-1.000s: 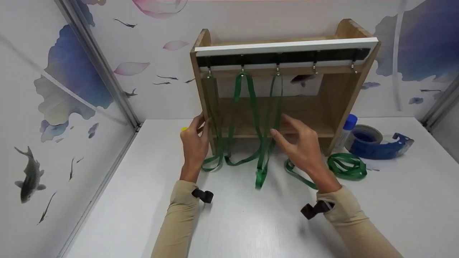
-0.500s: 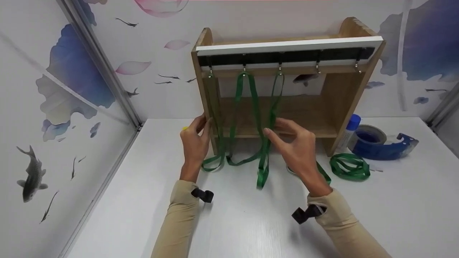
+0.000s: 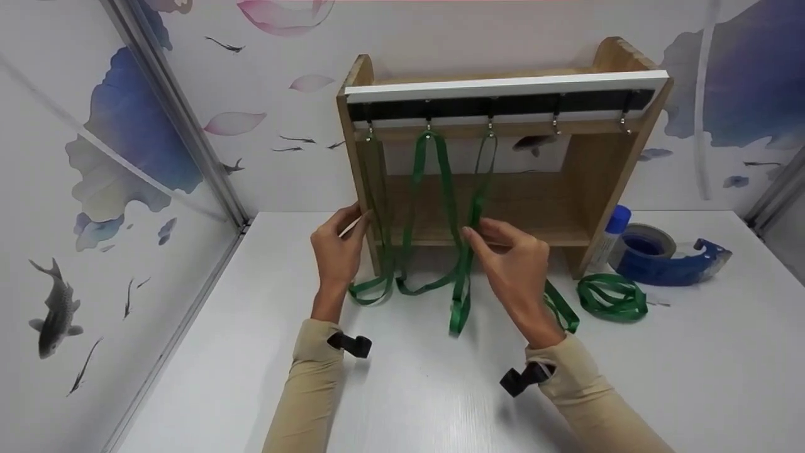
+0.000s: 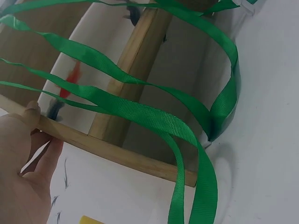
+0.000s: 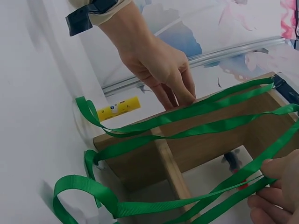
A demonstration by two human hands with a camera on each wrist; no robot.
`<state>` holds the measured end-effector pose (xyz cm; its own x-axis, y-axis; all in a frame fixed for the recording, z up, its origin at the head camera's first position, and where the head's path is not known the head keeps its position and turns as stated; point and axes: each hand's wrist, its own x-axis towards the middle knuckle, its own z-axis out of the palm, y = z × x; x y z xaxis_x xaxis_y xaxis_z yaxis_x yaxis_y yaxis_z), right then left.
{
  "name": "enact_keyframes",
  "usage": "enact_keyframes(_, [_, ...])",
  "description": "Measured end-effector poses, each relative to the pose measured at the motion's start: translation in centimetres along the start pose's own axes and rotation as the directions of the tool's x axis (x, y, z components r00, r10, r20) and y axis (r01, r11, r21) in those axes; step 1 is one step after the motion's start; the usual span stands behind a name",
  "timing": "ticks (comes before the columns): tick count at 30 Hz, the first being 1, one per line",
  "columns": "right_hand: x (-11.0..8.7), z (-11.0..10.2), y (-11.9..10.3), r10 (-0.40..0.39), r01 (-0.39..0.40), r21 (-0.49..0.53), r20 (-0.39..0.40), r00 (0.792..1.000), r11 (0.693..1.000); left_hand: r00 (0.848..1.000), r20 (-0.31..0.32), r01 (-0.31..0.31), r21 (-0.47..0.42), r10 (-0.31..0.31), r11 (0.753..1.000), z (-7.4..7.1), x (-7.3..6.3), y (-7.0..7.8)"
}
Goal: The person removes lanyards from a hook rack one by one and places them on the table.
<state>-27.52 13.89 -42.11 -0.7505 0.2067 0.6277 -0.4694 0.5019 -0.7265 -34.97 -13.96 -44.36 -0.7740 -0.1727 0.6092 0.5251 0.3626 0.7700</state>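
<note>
A small wooden shelf [image 3: 578, 189] carries a row of metal hooks under its white front strip. Green ribbon loops hang from three hooks on the left side. My left hand [image 3: 336, 251] grips the shelf's left side panel [image 4: 112, 154], thumb over the front edge and fingers on the outer face. With thumb and fingers, my right hand [image 3: 517, 267] pinches the third green ribbon [image 3: 461, 302] partway down; in the right wrist view that ribbon [image 5: 154, 207] runs between the fingertips [image 5: 275, 170]. Two more ribbons, the middle one [image 3: 445, 179] and the leftmost one [image 3: 371, 296], hang untouched.
Right of the shelf stand a blue-capped glue stick [image 3: 610, 236], a roll of tape [image 3: 648, 239] and a blue tape dispenser [image 3: 679, 269]. A coiled green ribbon [image 3: 611, 299] and another ribbon [image 3: 561, 305] lie on the white table. A yellow tube [image 5: 119, 108] lies left of the shelf.
My right hand has moved slightly left and closed its fingertips on the third ribbon, drawing its strands together. My left hand has stayed on the shelf's side.
</note>
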Motion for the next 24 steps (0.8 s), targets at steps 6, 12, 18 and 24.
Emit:
enact_keyframes(6, [0.0, -0.2, -0.5, -0.086, 0.091, 0.051, -0.095, 0.992, 0.994, 1.0, 0.001, 0.005, -0.008, -0.005, 1.0, 0.0, 0.0, -0.2])
enact_keyframes(12, [0.5, -1.3, -1.5, -0.116, 0.14, 0.137, -0.173, 0.978, 0.981, 1.0, -0.001, 0.003, -0.013, -0.003, 1.0, 0.1, -0.1, -0.2])
enact_keyframes(18, [0.7, -1.6, -0.9, -0.058, 0.067, 0.083, -0.104, 0.993, 0.994, 1.0, -0.005, -0.01, -0.018, 0.009, 1.0, 0.1, -0.1, -0.1])
enact_keyframes(24, [0.7, -1.6, 0.3, -0.015, 0.015, -0.007, -0.058, 0.998, 1.0, 1.0, -0.001, -0.015, -0.02, 0.015, 1.0, 0.1, -0.2, -0.1])
